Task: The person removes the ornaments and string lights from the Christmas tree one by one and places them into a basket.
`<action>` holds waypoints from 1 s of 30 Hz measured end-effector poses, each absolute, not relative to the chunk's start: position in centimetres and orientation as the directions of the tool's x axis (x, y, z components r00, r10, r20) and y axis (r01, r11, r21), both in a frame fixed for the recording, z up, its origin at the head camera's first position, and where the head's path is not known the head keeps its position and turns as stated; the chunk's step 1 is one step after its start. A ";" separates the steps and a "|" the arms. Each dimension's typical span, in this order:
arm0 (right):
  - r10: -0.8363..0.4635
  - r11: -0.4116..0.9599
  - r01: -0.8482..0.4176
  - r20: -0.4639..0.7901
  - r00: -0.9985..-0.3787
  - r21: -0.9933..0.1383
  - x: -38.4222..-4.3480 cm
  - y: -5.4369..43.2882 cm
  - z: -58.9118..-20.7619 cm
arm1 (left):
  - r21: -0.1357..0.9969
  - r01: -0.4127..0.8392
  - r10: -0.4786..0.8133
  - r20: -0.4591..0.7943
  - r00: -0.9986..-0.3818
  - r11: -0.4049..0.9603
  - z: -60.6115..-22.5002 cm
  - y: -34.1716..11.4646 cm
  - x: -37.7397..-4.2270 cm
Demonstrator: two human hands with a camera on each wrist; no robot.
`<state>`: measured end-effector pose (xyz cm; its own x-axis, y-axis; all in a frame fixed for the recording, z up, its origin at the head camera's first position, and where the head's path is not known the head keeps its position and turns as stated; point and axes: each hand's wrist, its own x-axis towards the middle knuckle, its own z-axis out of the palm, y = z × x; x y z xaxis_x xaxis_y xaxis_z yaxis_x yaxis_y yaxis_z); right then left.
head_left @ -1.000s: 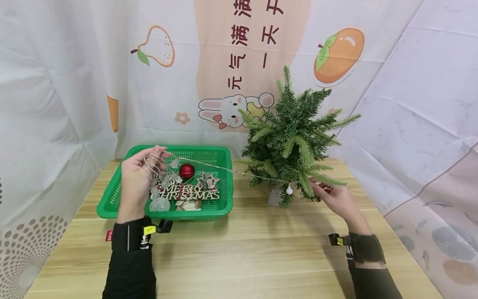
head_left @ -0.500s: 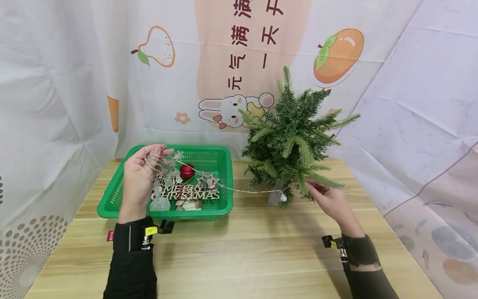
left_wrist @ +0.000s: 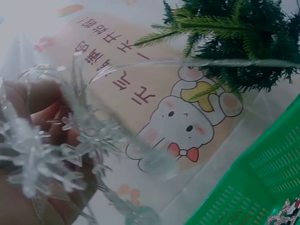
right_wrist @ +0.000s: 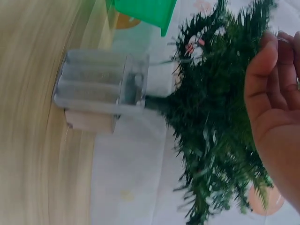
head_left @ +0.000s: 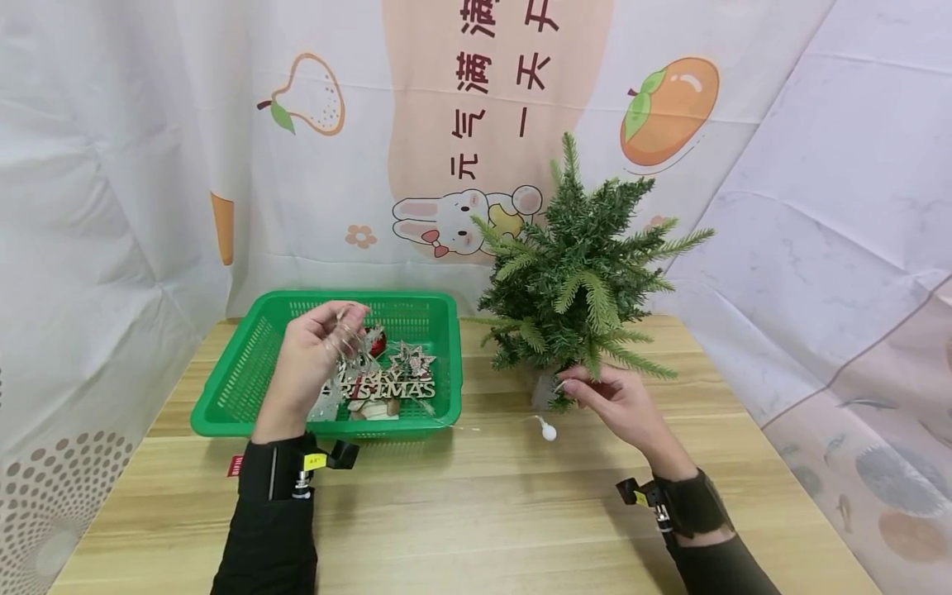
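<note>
My left hand [head_left: 316, 351] holds a loose bundle of clear string lights [left_wrist: 35, 154] above the green basket; snowflake-shaped pieces hang from it close to the left wrist camera. My right hand [head_left: 613, 405] is low in front of the small artificial Christmas tree [head_left: 580, 264], thumb and fingertips pinching the thin wire of the lights. Just left of that hand dangles a small white ball bulb [head_left: 549, 432]. From the basket side, the wire sags toward the right hand. In the right wrist view, a translucent ribbed box [right_wrist: 93, 79] stands at the foot of the tree.
The green basket [head_left: 211, 405] holds a wooden Merry Christmas sign [head_left: 402, 390], a red ball [head_left: 378, 340] and a glittery star ornament [head_left: 411, 359]. A wooden table [head_left: 446, 512] carries everything, with a printed curtain [head_left: 327, 215] behind.
The right hand has moved left and slightly down, away from the lower branches, with the wire. The left hand has shifted right over the basket. The wire between them has gone slack.
</note>
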<state>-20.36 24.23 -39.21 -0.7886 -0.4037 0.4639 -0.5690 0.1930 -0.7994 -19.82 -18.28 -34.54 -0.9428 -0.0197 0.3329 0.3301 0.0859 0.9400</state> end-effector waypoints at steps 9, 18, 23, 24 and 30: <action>-0.401 0.234 -0.660 0.547 -0.735 -0.714 -19.5 23.2 -38.9 | 0.922 0.308 0.239 0.252 -0.938 0.235 -35.3 -16.2 -20.2; -0.352 0.284 -0.730 0.640 -0.682 -0.621 -18.4 21.2 -36.9 | 0.865 0.357 0.430 0.189 -0.883 0.353 -36.4 -13.9 -20.9; -0.340 0.311 -0.724 0.639 -0.690 -0.616 -17.8 20.4 -35.9 | 0.782 0.400 0.519 0.116 -0.847 0.479 -37.2 -12.8 -20.9; -0.340 0.318 -0.719 0.634 -0.695 -0.618 -17.7 20.2 -35.9 | 0.758 0.422 0.539 0.112 -0.835 0.496 -37.3 -12.4 -20.8; -0.354 0.331 -0.710 0.616 -0.704 -0.622 -17.4 19.5 -36.2 | 0.628 0.573 0.661 0.121 -0.741 0.527 -37.3 -8.8 -19.7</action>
